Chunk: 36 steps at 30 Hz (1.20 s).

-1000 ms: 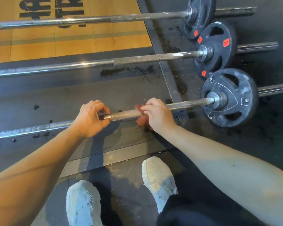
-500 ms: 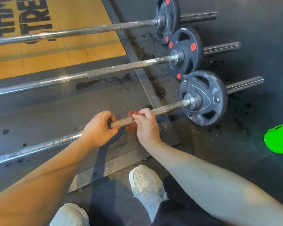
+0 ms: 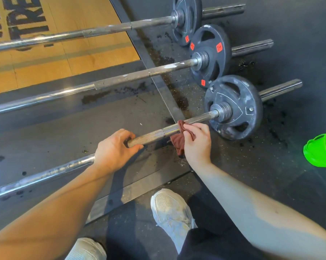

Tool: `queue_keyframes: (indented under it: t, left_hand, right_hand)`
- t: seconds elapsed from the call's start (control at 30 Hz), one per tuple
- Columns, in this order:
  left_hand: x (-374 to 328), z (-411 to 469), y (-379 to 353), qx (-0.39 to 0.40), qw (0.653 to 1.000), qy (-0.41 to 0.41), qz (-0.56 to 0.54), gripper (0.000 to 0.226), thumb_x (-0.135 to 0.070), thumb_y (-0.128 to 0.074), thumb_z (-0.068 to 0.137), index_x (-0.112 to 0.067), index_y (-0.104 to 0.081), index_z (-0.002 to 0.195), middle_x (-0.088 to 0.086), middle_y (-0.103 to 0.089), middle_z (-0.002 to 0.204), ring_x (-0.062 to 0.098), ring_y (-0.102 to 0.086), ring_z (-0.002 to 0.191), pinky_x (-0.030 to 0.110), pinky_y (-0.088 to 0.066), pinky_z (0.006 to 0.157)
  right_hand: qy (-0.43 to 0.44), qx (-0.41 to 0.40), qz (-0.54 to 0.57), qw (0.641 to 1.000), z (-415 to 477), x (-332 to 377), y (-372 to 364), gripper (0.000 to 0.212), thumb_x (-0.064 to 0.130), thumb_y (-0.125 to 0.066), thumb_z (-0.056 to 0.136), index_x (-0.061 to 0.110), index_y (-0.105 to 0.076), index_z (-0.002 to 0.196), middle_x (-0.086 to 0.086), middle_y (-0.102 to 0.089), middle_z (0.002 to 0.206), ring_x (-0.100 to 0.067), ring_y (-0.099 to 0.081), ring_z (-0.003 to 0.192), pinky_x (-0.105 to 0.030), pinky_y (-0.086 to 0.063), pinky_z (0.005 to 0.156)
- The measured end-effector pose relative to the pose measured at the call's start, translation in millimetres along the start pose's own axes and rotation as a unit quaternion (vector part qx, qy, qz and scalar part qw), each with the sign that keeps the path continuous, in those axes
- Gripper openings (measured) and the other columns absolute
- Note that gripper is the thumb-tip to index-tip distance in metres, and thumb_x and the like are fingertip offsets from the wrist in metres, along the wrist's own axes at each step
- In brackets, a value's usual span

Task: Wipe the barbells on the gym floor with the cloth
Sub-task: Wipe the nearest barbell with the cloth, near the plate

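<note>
Three barbells lie side by side on the gym floor. The nearest barbell (image 3: pixel 154 134) runs from lower left to a worn grey weight plate (image 3: pixel 233 107) at the right. My left hand (image 3: pixel 114 149) grips its knurled shaft. A little further right, my right hand (image 3: pixel 197 142) holds a reddish-brown cloth (image 3: pixel 179 139) wrapped over the shaft, part of it hanging below the bar. The middle barbell (image 3: pixel 120 79) and the far barbell (image 3: pixel 102 30) lie beyond, each with a black plate.
A wooden lifting platform (image 3: pixel 73 53) with black lettering lies at the upper left, edged by a metal frame strip (image 3: pixel 152 72). A bright green object (image 3: pixel 321 151) sits on the dark rubber floor at the right edge. My white shoes (image 3: pixel 172 212) stand below the bar.
My right hand has slid the cloth along the nearest bar toward the weight plate, widening the gap to my left hand. The view has shifted right, showing the green object.
</note>
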<state>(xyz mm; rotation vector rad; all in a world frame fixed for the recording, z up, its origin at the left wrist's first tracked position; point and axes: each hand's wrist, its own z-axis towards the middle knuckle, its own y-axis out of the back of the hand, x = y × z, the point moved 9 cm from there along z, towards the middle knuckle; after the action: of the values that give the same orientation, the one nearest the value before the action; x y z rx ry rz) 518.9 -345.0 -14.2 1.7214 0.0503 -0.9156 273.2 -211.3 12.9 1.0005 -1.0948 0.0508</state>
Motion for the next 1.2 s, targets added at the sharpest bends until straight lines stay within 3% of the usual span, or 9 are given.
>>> queue_keyframes:
  t: [0.17,0.33,0.5,0.63,0.7,0.83,0.97,1.07,1.2]
  left_hand:
    - [1,6,0,0.017,1.000,0.008,-0.024,0.026,-0.054,-0.078,0.081,-0.035,-0.076,0.099,-0.017,-0.061,0.087,0.010,-0.059,0.081,0.034,-0.052,0.072]
    - [30,18,-18,0.103,0.979,0.127,-0.124,0.027,-0.051,-0.090,0.069,-0.033,-0.073,0.080,-0.010,-0.075,0.090,0.015,-0.066,0.074,0.043,-0.059,0.076]
    - [20,27,-24,0.171,0.948,0.146,-0.228,0.035,-0.021,-0.090,0.076,0.003,-0.068,0.089,0.011,-0.076,0.096,0.016,-0.059,0.051,0.026,-0.052,0.047]
    - [24,32,-27,0.259,0.913,0.165,-0.269,0.071,-0.048,-0.099,0.052,0.005,-0.068,0.089,0.026,-0.073,0.090,0.034,-0.064,0.064,0.039,-0.060,0.060]
    - [27,32,-31,0.286,0.900,0.175,-0.278,0.084,-0.055,-0.097,0.041,0.006,-0.068,0.091,0.024,-0.073,0.085,0.035,-0.065,0.064,0.038,-0.060,0.059]
    - [23,30,-31,0.271,0.907,0.166,-0.276,0.058,-0.036,-0.092,0.067,0.008,-0.067,0.097,0.013,-0.072,0.072,0.030,-0.066,0.061,0.034,-0.059,0.059]
    - [17,28,-27,0.253,0.913,0.160,-0.278,0.049,-0.028,-0.086,0.071,0.008,-0.067,0.098,0.016,-0.074,0.077,0.029,-0.071,0.062,0.031,-0.059,0.057]
    - [16,27,-27,0.238,0.921,0.155,-0.267,0.049,-0.031,-0.086,0.069,0.005,-0.067,0.096,0.019,-0.075,0.083,0.031,-0.073,0.071,0.031,-0.060,0.061]
    - [18,32,-19,0.200,0.960,0.115,-0.157,0.034,-0.044,-0.086,0.075,-0.015,-0.075,0.088,0.004,-0.076,0.085,0.023,-0.069,0.082,0.039,-0.056,0.080]
  right_hand:
    - [-0.002,0.014,0.011,1.000,0,2,-7,0.026,0.001,-0.066,0.095,0.009,-0.074,0.119,0.008,-0.048,0.119,0.009,-0.050,0.103,0.005,-0.032,0.093]
    - [-0.021,-0.007,0.004,1.000,9,-5,2,0.029,-0.001,-0.065,0.093,0.009,-0.074,0.119,0.006,-0.048,0.118,0.004,-0.049,0.106,0.001,-0.033,0.099]
    - [-0.044,-0.026,0.017,0.999,19,-16,19,0.038,0.010,-0.073,0.090,0.014,-0.070,0.128,0.006,-0.046,0.123,-0.009,-0.054,0.116,-0.025,-0.043,0.111]
    - [-0.074,-0.042,0.023,0.996,30,-29,28,0.053,0.011,-0.077,0.087,0.016,-0.063,0.137,0.006,-0.041,0.128,-0.002,-0.049,0.117,-0.006,-0.034,0.106]
    - [-0.074,-0.062,0.005,0.995,41,-31,33,0.048,0.009,-0.073,0.089,0.013,-0.064,0.136,0.003,-0.042,0.129,-0.007,-0.050,0.119,-0.010,-0.035,0.108]
    - [-0.103,-0.085,0.020,0.991,40,-25,17,0.033,0.002,-0.056,0.098,0.008,-0.070,0.128,0.003,-0.042,0.124,-0.009,-0.052,0.115,-0.002,-0.030,0.104]
    - [0.025,0.025,0.043,0.998,-7,19,-41,0.033,0.001,-0.056,0.098,0.009,-0.071,0.127,0.001,-0.043,0.122,-0.018,-0.056,0.113,-0.010,-0.036,0.105]
    - [0.142,0.105,0.019,0.984,-21,48,-45,0.028,-0.009,-0.054,0.098,-0.007,-0.068,0.122,-0.005,-0.048,0.116,0.013,-0.056,0.107,0.003,-0.035,0.090]
    - [0.066,0.067,-0.028,0.995,34,8,0,0.027,-0.012,-0.050,0.097,-0.010,-0.069,0.117,-0.003,-0.051,0.112,0.018,-0.056,0.089,0.005,-0.038,0.074]
